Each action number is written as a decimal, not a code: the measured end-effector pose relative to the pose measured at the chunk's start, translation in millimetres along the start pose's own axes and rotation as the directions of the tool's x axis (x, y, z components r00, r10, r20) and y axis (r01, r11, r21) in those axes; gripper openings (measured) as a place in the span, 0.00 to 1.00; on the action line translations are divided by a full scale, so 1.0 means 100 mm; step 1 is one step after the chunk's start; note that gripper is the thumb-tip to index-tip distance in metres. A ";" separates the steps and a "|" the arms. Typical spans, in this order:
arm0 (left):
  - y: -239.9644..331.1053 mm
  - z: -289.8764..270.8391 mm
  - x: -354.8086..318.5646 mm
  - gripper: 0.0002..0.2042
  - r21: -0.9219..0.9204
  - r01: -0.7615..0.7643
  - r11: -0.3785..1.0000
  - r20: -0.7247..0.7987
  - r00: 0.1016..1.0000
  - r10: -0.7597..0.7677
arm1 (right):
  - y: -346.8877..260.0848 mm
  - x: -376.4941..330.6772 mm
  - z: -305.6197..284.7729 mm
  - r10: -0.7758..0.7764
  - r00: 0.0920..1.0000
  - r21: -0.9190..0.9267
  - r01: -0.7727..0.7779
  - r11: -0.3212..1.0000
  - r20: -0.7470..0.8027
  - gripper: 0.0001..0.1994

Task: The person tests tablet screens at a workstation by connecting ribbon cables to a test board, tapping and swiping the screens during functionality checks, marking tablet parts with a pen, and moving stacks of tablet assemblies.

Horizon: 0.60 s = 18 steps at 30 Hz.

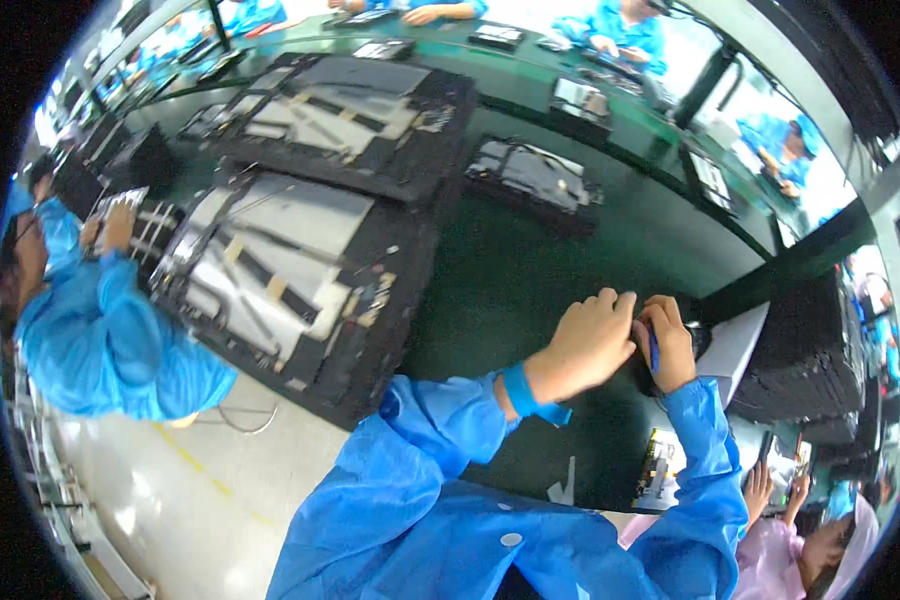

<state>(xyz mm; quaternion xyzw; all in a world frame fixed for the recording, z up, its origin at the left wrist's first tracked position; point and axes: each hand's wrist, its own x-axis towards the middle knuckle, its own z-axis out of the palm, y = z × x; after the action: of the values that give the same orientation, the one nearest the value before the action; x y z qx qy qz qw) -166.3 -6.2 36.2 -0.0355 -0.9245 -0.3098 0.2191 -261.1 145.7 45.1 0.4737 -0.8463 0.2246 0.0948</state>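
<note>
Both hands meet over a small dark part [692,340] at the right edge of the green desk [530,270], likely to steady it. The left hand [585,345] curls loosely on top; the right hand [668,345] pinches a thin blue tool [654,352] against it.

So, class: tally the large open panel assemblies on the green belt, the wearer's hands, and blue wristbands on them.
Large open panel assemblies: 2
Wearer's hands, left hand and right hand: 2
Blue wristband: 1
Total: 5
</note>
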 end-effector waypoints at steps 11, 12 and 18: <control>0.46 -1.91 -1.87 0.26 -0.127 -0.015 0.992 -0.394 0.918 -0.037 | -0.16 -0.15 0.13 0.139 0.809 -0.371 0.103 0.923 0.571 0.21; 0.45 -2.01 -2.02 0.28 -0.021 0.264 0.964 -0.595 0.772 -0.224 | -0.33 -0.07 0.10 0.027 0.836 -0.239 0.126 0.963 0.548 0.26; -0.70 -2.75 -2.28 0.23 -0.120 0.441 0.889 -0.938 0.245 -0.248 | -1.52 0.50 0.37 -0.186 0.941 0.827 -0.142 0.545 0.284 0.34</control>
<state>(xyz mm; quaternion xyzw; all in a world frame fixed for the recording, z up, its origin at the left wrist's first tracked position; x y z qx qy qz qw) 130.6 -208.4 95.5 0.3714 -0.6332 -0.2335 0.6376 -157.6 21.7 75.4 0.5029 -0.6324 0.5146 -0.2869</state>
